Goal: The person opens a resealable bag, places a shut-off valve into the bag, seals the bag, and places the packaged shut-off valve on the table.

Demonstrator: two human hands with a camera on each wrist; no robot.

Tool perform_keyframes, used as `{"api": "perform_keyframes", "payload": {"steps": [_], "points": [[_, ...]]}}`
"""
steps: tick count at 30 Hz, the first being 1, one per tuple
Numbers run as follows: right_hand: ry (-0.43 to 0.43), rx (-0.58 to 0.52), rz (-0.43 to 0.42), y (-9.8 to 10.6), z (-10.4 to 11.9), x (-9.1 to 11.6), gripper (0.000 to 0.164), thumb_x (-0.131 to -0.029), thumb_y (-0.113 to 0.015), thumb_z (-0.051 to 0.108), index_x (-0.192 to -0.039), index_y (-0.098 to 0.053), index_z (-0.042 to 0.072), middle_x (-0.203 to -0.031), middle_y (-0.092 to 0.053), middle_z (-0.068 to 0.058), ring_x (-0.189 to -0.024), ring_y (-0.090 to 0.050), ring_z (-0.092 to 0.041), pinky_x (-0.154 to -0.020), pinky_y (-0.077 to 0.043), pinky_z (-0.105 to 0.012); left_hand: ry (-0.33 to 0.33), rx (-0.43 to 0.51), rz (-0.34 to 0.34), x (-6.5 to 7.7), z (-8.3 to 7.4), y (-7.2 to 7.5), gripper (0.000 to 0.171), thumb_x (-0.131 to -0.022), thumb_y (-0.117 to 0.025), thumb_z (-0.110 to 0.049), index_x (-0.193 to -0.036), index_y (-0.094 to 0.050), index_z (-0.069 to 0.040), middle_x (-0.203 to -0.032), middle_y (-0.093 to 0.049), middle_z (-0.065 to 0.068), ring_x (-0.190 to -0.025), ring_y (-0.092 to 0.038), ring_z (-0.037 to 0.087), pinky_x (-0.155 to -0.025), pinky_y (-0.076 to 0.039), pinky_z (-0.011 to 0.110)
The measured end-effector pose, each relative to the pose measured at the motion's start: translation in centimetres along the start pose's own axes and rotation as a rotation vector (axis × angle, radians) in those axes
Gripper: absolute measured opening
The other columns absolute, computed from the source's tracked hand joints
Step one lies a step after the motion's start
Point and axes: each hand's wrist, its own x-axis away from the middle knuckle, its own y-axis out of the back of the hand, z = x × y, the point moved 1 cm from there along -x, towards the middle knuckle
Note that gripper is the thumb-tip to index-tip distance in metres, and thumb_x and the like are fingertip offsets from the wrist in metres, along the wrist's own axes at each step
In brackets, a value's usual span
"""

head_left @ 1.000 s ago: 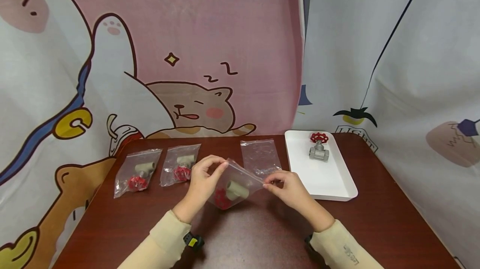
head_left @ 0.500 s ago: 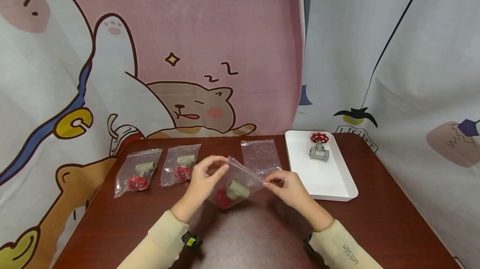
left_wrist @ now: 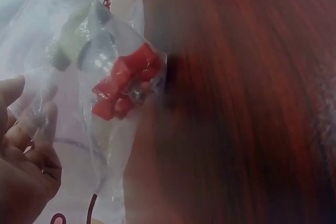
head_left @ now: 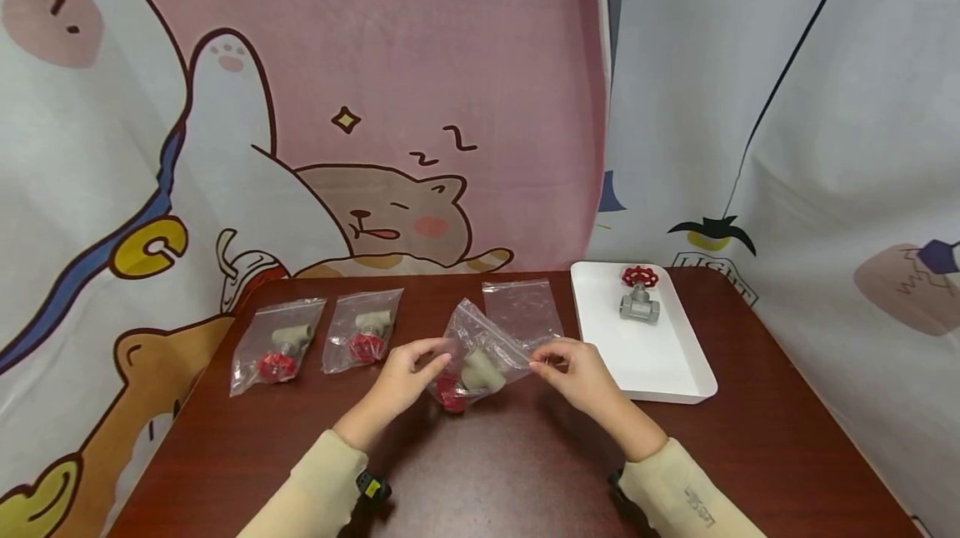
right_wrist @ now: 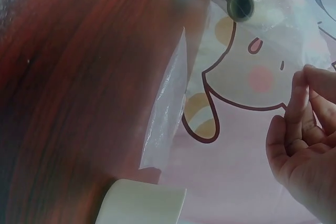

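A clear zip bag [head_left: 491, 328] hangs over the table between my hands, tilted down to the left. Inside it is a valve with a red handwheel [left_wrist: 126, 82] and a greenish-beige body [head_left: 482, 370]. My right hand [head_left: 573, 371] pinches the right end of the bag's zip edge between thumb and forefinger, as the right wrist view also shows. My left hand [head_left: 405, 376] is at the bag's left side, thumb and fingers apart around the plastic. Some of its fingertips show through the film in the left wrist view. The bag's upper left corner stands free above that hand.
Two zip bags, the left bag [head_left: 247, 363] and its neighbour [head_left: 337, 330], lie at the back left, each with a red-wheeled valve. A flat bag [head_left: 517, 301] without contents lies behind the hands. At right, a white tray [head_left: 660, 363] holds a metal valve [head_left: 640, 305].
My left hand has let go of the zip edge's left corner and moved slightly down and left. That corner has sprung up; the right hand keeps its pinch.
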Motion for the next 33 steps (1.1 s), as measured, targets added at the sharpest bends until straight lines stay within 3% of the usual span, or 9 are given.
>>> {"api": "perform_keyframes", "payload": {"steps": [12, 16, 20, 24, 28, 33], "points": [[-0.014, 0.009, -0.011, 0.4, -1.1, 0.5, 0.009, -0.077, -0.077, 0.007, -0.081, -0.071, 0.013, -0.077, -0.065, 0.005, -0.069, -0.053, -0.002, -0.061, -0.048, -0.021, -0.227, -0.043, -0.137, -0.4, -0.4, -1.0, 0.013, -0.088, -0.067, -0.015, -0.096, -0.074, -0.008, -0.094, -0.074, 0.003, -0.091, -0.069, 0.014, -0.081, -0.055, 0.029], [-0.011, -0.002, -0.002, 1.0, -1.8, 0.8, 0.011, -0.077, -0.077, 0.007, -0.086, -0.072, 0.012, -0.077, -0.065, 0.006, -0.07, -0.053, -0.002, -0.06, -0.047, -0.02, -0.263, -0.068, -0.165, -0.3, -0.5, -1.3, 0.012, -0.088, -0.067, -0.014, -0.094, -0.075, -0.008, -0.09, -0.074, 0.002, -0.085, -0.069, 0.01, -0.075, -0.055, 0.025], [0.005, 0.045, -0.031, 2.2, -2.7, 1.0, 0.019, -0.075, -0.077, 0.004, -0.093, -0.071, 0.007, -0.077, -0.065, 0.002, -0.068, -0.054, -0.003, -0.058, -0.049, -0.025, -0.229, -0.072, -0.198, -0.4, -0.6, -1.3, 0.012, -0.088, -0.067, -0.016, -0.094, -0.075, -0.009, -0.088, -0.074, 0.002, -0.082, -0.069, 0.008, -0.072, -0.056, 0.026], [-0.01, 0.175, -0.072, 4.3, -3.7, 1.2, 0.022, -0.075, -0.076, 0.003, -0.096, -0.069, 0.005, -0.08, -0.066, -0.003, -0.069, -0.058, -0.012, -0.058, -0.049, -0.028, -0.147, -0.06, -0.254, -0.5, -0.8, -1.1, 0.012, -0.088, -0.067, -0.015, -0.094, -0.075, -0.008, -0.088, -0.074, 0.003, -0.082, -0.069, 0.01, -0.073, -0.056, 0.03], [-0.071, 0.326, -0.126, 6.8, -4.9, 1.6, 0.024, -0.076, -0.074, 0.005, -0.099, -0.069, 0.005, -0.085, -0.067, -0.008, -0.073, -0.06, -0.023, -0.063, -0.048, -0.032, -0.072, -0.056, -0.309, -0.6, -0.8, -0.9, 0.012, -0.088, -0.067, -0.015, -0.094, -0.075, -0.008, -0.087, -0.074, 0.004, -0.083, -0.068, 0.012, -0.072, -0.056, 0.033], [-0.178, 0.457, -0.158, 9.6, -6.3, 2.5, 0.027, -0.078, -0.072, 0.007, -0.105, -0.067, 0.004, -0.095, -0.065, -0.015, -0.081, -0.06, -0.031, -0.069, -0.048, -0.045, 0.009, -0.062, -0.374, -0.8, -0.6, -0.8, 0.015, -0.089, -0.066, -0.018, -0.094, -0.075, -0.007, -0.091, -0.074, 0.006, -0.083, -0.067, 0.012, -0.072, -0.056, 0.034]]}}
